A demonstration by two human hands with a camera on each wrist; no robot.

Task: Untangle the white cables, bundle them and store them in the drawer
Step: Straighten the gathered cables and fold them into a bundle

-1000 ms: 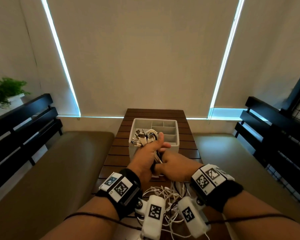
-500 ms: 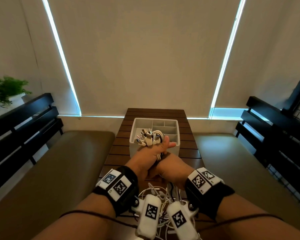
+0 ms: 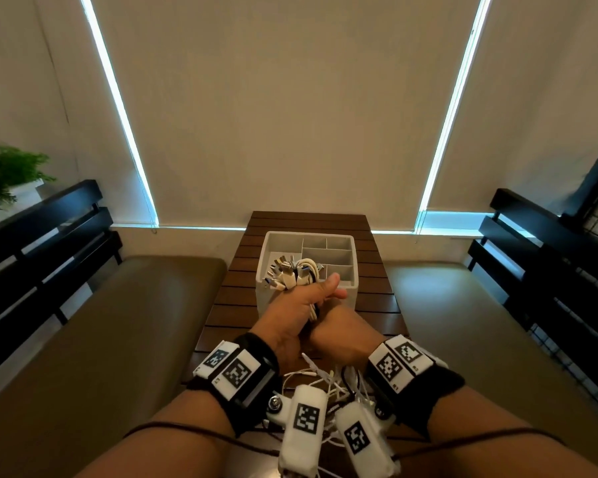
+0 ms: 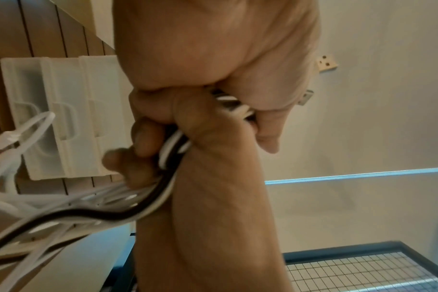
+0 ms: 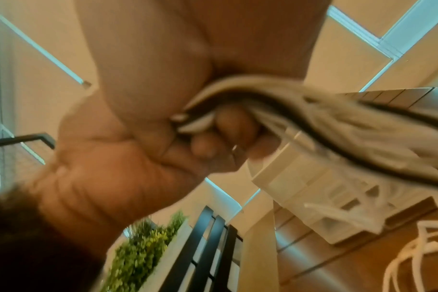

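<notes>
My left hand (image 3: 311, 298) grips a bunch of white cables (image 3: 292, 272) upright. Their plug ends stick out above the fist, in front of the white drawer box (image 3: 354, 257). Just below it, my right hand (image 3: 339, 332) grips the same bunch. In the left wrist view, white strands and one black cable (image 4: 88, 215) run through the curled fingers of the right hand (image 4: 163, 128), beneath the left hand (image 4: 213, 59). The right wrist view is blurred: the cables (image 5: 338, 118) trail from the right hand (image 5: 163, 59), next to the left hand (image 5: 138, 148).
The divided drawer box stands on a dark slatted table (image 3: 308, 219). Loose white cable (image 3: 325, 377) lies on the table under my wrists. A white cable tie (image 4: 25, 128) hangs near the box front. Padded benches with black rails flank the table.
Both hands keep their grip on the bunch. The right wrist has drawn in slightly toward the left, and the two fists sit closer together.
</notes>
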